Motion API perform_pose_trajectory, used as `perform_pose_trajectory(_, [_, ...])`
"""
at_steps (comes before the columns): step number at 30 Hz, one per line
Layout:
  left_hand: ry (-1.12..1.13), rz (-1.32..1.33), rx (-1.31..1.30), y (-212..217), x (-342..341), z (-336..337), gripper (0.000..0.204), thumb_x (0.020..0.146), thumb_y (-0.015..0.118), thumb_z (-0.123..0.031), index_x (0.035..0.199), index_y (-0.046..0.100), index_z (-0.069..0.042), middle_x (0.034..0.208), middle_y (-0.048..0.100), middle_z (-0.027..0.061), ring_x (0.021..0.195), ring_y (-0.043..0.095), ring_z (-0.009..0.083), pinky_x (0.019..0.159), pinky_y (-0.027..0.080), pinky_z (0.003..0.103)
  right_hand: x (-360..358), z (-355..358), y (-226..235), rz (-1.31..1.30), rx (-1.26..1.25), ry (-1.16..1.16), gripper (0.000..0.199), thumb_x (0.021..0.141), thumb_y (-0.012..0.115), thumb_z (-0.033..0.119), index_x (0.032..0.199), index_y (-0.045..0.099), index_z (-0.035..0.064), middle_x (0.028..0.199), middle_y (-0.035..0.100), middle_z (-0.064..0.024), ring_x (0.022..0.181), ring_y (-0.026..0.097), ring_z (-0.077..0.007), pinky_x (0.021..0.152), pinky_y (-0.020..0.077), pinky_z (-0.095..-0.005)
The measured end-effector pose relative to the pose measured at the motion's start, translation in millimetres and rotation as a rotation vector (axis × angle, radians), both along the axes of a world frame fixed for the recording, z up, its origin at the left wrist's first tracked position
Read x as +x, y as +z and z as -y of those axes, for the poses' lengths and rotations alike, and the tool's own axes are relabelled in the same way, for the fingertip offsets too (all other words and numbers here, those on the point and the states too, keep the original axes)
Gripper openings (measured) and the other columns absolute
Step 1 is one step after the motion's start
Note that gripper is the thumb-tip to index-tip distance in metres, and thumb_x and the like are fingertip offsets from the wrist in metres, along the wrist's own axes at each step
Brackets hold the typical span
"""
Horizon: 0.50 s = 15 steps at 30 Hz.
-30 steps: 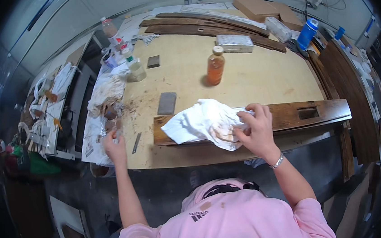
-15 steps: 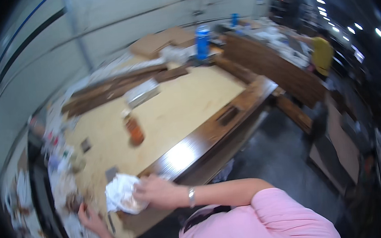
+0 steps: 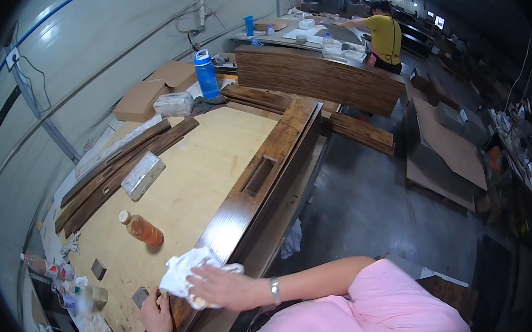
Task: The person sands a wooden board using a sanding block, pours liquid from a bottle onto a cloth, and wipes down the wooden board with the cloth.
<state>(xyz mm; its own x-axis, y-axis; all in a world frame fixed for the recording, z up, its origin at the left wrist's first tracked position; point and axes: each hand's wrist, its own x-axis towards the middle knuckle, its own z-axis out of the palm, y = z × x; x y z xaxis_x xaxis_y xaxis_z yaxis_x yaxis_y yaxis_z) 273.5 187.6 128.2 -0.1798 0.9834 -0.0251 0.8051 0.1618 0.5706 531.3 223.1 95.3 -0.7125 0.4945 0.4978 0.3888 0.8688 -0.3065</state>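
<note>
Two hands at the near end of one long brown board (image 3: pixel 236 218), lying along the edge of the worktop (image 3: pixel 214 151). Right hand (image 3: pixel 223 288) on top of a white cloth (image 3: pixel 186 268), fingers stretched out over it; can't tell about any pinch underneath. Left hand (image 3: pixel 157 318) down by the end of the board, fingers bent, close to the small grey block (image 3: pixel 140 296); can't tell about a firm hold.

Looks like wiping. Best to press softly and evenly with a flat palm, and to rub in long, straight lines along the wood. Go gently round the slot (image 3: pixel 259 176) farther up, with no snagging on its rim. Fold a clean bit of cloth under the palm before rubbing again. Steady the board with the left hand, away from the rubbing path. Mind the bottle of orange liquid (image 3: pixel 144 230), upright beside the board: no bumps. Then check the shiny patch for streaks, from low down.
</note>
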Motion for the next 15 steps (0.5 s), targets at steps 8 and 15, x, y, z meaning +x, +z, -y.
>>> perform_pose_trajectory(8, [-0.025,-0.052,0.121,-8.8,-2.8,7.6,0.03,0.094,0.061,-0.022,0.113,0.069,0.0,0.104,0.071,0.021,0.099,0.067,0.0374,0.089,0.05,0.043,189.8,-90.4,13.5,-0.094,0.226,-0.668,0.041,0.077,0.058,-0.004,0.118,0.062,-0.0038,0.123,0.064,-0.0239,0.116,0.061,-0.0395,0.103,0.0481,-0.0465])
perform_pose_trajectory(15, [-0.014,-0.048,0.075,-5.5,2.5,4.3,0.03,0.095,0.061,-0.022,0.111,0.069,0.002,0.104,0.07,0.0231,0.098,0.068,0.0378,0.087,0.051,0.041,27.9,-18.9,5.4,-0.309,-0.035,-0.149,0.043,0.076,0.063,0.002,0.119,0.062,-0.0027,0.13,0.061,-0.0214,0.128,0.057,-0.0364,0.109,0.0442,-0.0476])
